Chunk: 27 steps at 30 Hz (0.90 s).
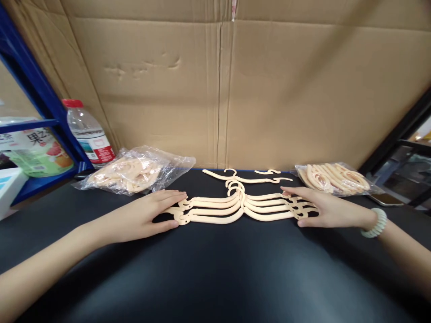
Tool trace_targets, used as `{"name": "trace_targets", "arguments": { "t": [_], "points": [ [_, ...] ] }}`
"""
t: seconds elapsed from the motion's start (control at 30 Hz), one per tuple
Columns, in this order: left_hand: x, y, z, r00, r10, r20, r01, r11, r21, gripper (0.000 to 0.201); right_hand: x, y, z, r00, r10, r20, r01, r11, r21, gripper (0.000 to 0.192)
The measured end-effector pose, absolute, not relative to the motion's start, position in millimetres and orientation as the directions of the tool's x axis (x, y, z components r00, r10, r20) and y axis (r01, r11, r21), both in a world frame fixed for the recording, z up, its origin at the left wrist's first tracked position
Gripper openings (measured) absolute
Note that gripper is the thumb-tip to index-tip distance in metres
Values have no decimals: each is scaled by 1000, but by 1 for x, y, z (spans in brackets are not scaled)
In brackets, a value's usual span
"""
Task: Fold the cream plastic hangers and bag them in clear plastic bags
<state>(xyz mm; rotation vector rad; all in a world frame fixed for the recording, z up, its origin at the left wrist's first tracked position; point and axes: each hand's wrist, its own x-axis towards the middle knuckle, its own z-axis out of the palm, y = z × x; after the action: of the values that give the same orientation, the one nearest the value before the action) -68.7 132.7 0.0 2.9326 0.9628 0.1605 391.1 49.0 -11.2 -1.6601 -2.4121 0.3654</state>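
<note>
Several cream plastic clothes hangers (215,219) lie in a nested row on the black tabletop, their hooks bunched at the middle and pointing away from me. My left hand (148,216) is closed round their left ends, fingers at the far side and thumb at the near side. Round the right ends, my right hand (328,208) grips in the same way, with a pale coiled band on its wrist. Behind the row lies a separate hanger (218,176), and a small loose hook piece (268,172) is at the table's back edge.
A clear bag of cream hanger parts (131,172) lies at left, another bag (333,177) at right beside a phone (387,198). A red-capped bottle (89,134) stands near a blue shelf frame (33,85). Cardboard (161,89) walls off the back.
</note>
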Motion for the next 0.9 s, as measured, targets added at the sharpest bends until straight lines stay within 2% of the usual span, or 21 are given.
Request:
{"name": "trace_targets", "arguments": {
  "t": [0.2,0.63,0.83,0.9],
  "points": [
    [-68,133,1,795,603,66,598,-797,86,58,395,50,-6,-377,925,39,888,373,-269,71],
    [-69,130,-2,819,563,111,564,-825,24,57,391,50,-5,-406,911,71,855,406,-322,55],
    [-48,108,3,881,373,291,382,-924,25,51,390,50,-4,-412,908,78,853,414,-317,53],
    [-40,97,2,907,294,301,302,-953,22,51,388,50,-3,-413,907,77,856,416,-309,53]
  ]
}}
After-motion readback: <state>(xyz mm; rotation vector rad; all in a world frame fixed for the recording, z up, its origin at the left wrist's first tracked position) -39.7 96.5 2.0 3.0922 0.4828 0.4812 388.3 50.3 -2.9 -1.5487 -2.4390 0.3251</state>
